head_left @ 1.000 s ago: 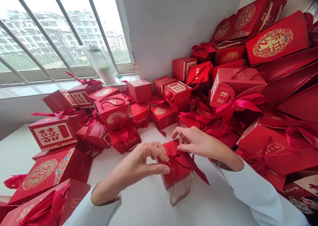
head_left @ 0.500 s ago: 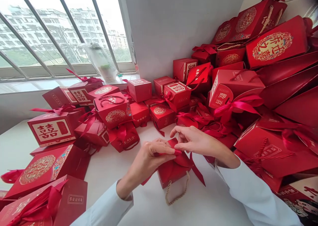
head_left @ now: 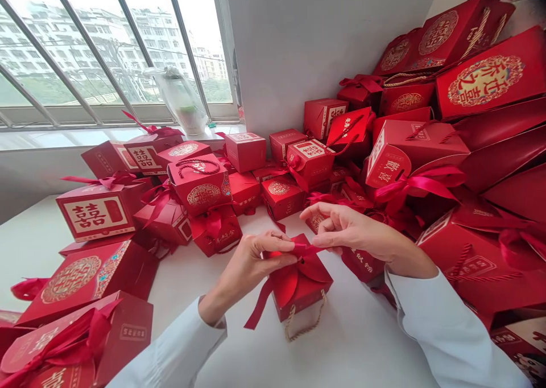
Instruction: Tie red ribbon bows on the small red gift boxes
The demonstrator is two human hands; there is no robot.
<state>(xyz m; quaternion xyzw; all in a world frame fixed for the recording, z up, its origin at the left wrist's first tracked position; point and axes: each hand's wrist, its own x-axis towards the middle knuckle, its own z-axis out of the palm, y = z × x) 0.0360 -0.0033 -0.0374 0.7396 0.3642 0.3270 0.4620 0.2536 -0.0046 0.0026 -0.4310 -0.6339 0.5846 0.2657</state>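
A small red gift box (head_left: 294, 291) stands on the white table before me, its curved top flaps folded together. A gold rope handle (head_left: 305, 334) hangs from its near side. My left hand (head_left: 260, 260) pinches the red ribbon (head_left: 302, 249) at the top of the box between thumb and fingers. Just to the right, my right hand (head_left: 345, 231) has its thumb against the same ribbon, its index finger raised and bent; the contact is partly hidden. One ribbon tail drops along the left side of the box onto the table.
Red boxes with ribbons, such as a double-happiness box (head_left: 96, 214), line the left and back of the white table (head_left: 222, 331). A tall heap of red boxes (head_left: 420, 143) fills the right side. On the sill of the barred window stands a bagged clear container (head_left: 185, 109).
My right hand has moved right, away from the left, drawing the ribbon with it. The tail on the box's right no longer shows; the left one now shows. The view has shifted slightly.
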